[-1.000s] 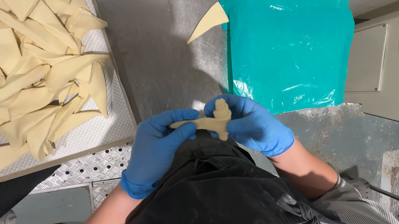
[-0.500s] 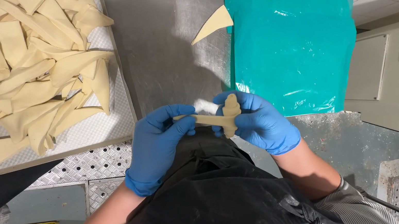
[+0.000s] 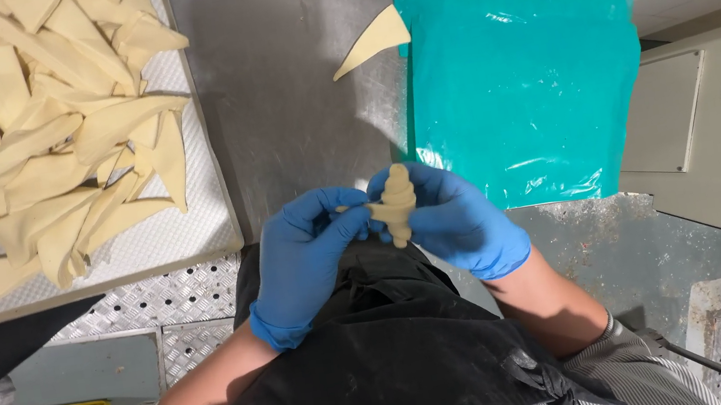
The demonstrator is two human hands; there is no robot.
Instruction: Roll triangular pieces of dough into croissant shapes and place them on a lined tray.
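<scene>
We pinch the pale rolled croissant-shaped dough piece between our blue-gloved left hand and right hand, fingers closed on it, above the steel table edge.

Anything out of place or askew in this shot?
One stray dough triangle lies alone on the steel table, overlapping the teal sheet's edge, apart from the tray pile. Otherwise nothing odd; both hands hold a rolled croissant.
</scene>
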